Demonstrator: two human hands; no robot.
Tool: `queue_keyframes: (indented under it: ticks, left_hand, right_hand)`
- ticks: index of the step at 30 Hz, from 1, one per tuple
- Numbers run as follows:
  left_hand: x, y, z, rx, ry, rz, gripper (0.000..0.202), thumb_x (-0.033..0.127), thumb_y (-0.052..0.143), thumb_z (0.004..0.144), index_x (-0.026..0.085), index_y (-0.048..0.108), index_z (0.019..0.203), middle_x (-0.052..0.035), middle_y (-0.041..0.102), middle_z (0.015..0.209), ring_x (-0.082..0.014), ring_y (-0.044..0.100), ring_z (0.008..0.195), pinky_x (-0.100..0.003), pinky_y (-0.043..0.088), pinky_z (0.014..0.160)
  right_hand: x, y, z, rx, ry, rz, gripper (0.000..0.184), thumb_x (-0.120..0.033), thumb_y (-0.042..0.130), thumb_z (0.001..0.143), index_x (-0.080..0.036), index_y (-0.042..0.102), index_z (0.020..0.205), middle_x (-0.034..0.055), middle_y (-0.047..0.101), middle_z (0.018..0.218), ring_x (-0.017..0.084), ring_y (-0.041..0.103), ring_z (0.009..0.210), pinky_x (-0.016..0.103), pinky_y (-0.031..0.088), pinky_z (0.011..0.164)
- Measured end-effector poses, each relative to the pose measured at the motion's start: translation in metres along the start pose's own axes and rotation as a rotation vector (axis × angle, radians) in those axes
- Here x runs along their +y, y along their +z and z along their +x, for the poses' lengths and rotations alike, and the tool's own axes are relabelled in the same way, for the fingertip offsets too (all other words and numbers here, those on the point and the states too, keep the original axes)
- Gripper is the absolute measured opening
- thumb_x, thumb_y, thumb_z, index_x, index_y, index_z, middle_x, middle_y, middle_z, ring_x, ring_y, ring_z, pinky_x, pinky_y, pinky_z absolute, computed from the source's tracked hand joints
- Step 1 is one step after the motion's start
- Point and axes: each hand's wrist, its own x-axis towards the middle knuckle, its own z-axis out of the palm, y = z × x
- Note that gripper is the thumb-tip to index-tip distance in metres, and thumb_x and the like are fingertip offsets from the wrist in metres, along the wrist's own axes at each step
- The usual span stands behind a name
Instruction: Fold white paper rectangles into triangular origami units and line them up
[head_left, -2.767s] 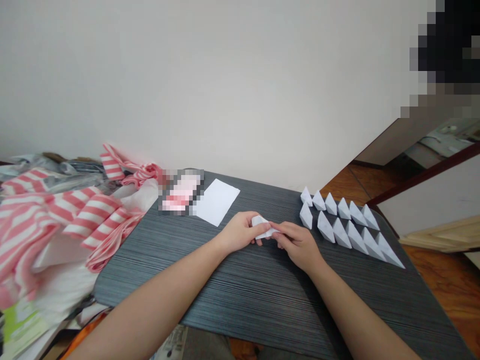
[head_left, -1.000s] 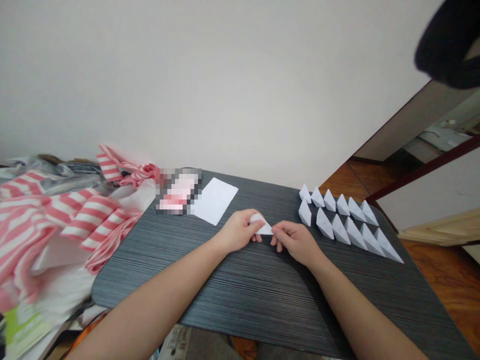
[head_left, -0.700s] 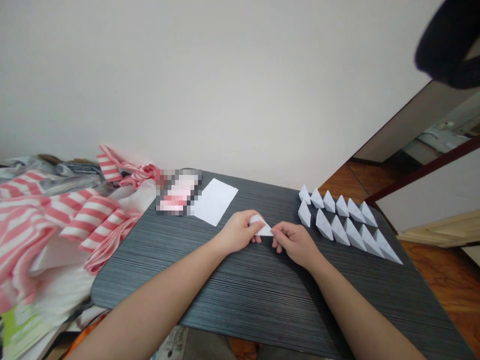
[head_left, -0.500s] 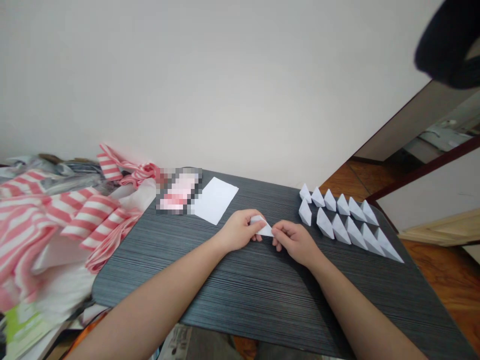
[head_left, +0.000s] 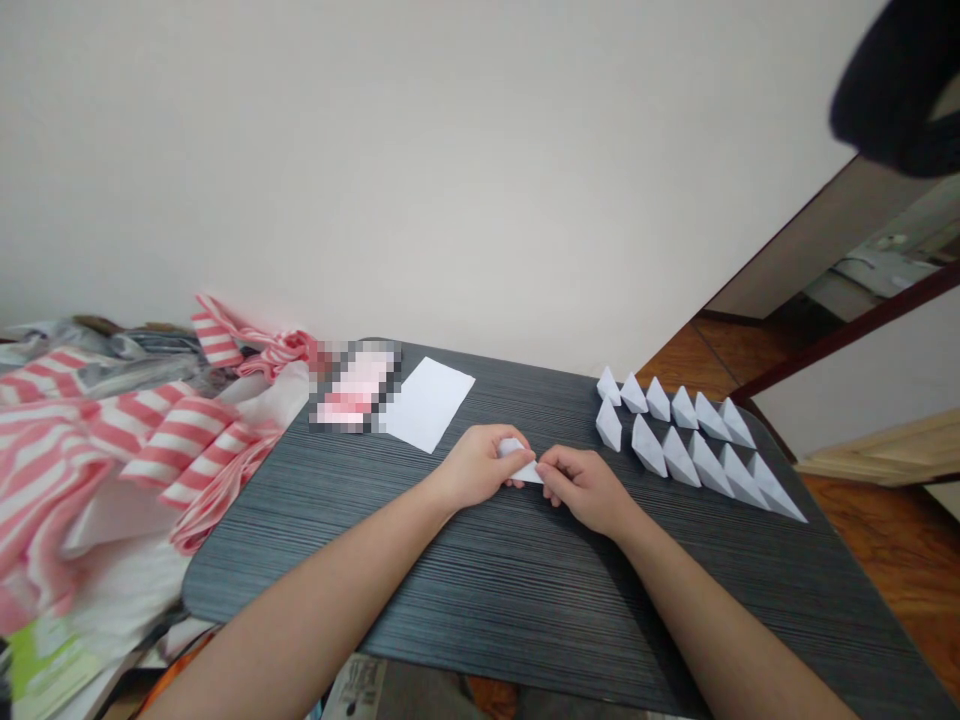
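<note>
In the head view, a folded white paper piece (head_left: pixel 519 462) is grasped between the pinching fingers of the left hand (head_left: pixel 476 465) and the right hand (head_left: pixel 581 488), held over a dark ribbed tabletop (head_left: pixel 487 590). A flat white sheet (head_left: pixel 429 403) is laid beyond the left hand, and rows of folded paper wedges (head_left: pixel 679 440) are set out to the right.

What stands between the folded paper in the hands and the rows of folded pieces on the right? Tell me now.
The right hand does: it holds the folded paper on the side facing the rows of folded pieces. Past that hand, nothing visible stands in the way.
</note>
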Motion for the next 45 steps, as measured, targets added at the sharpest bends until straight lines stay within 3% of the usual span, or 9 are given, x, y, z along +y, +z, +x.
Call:
queue_keyframes:
  ticks: [15,23,27,37,45]
  left_hand:
    - [0.0004,-0.0012,0.0006,-0.025,0.001,0.081,0.033,0.037,0.043,0.085,0.014,0.063,0.074,-0.0023,0.061,0.059,-0.0116,0.054,0.053,-0.021,0.041,0.050]
    - [-0.0007,-0.0006,0.0046,0.011,0.013,0.231,0.030,0.038,0.045,0.085,0.015,0.064,0.079,-0.0006,0.060,0.059,-0.0120,0.054,0.055,-0.021,0.039,0.052]
    - [-0.0013,-0.0017,0.0053,0.090,0.055,0.302,0.031,0.037,0.046,0.084,0.015,0.065,0.075,-0.0009,0.060,0.062,-0.0114,0.052,0.057,-0.021,0.037,0.052]
    - [-0.0054,-0.0007,0.0076,0.116,0.054,0.314,0.028,0.037,0.048,0.084,0.016,0.067,0.081,-0.0018,0.064,0.074,-0.0129,0.054,0.066,-0.022,0.039,0.058]
    - [-0.0052,0.0002,0.0064,0.142,0.081,0.354,0.031,0.038,0.047,0.084,0.015,0.066,0.079,-0.0018,0.062,0.069,-0.0129,0.053,0.064,-0.022,0.037,0.057]
  right_hand:
    - [-0.0003,-0.0023,0.0014,-0.009,0.017,0.034,0.020,-0.027,0.046,0.087,-0.018,0.055,0.072,-0.0019,0.058,0.057,0.011,0.054,0.048,0.022,0.041,0.051]
    - [0.0008,-0.0019,0.0023,0.019,0.038,0.038,0.018,-0.026,0.045,0.087,-0.019,0.054,0.074,-0.0036,0.054,0.053,0.011,0.051,0.048,0.021,0.038,0.050]
    - [-0.0003,-0.0017,0.0028,0.022,0.061,0.050,0.018,-0.026,0.044,0.088,-0.019,0.054,0.074,-0.0035,0.054,0.055,0.010,0.051,0.048,0.021,0.038,0.049]
    - [-0.0032,-0.0041,0.0040,0.030,0.012,0.027,0.016,-0.024,0.047,0.087,-0.018,0.052,0.073,-0.0046,0.050,0.053,0.010,0.047,0.049,0.020,0.034,0.049]
    - [-0.0029,-0.0033,0.0048,0.018,0.015,0.014,0.017,-0.026,0.046,0.088,-0.017,0.053,0.076,-0.0047,0.049,0.055,0.009,0.046,0.050,0.020,0.034,0.050]
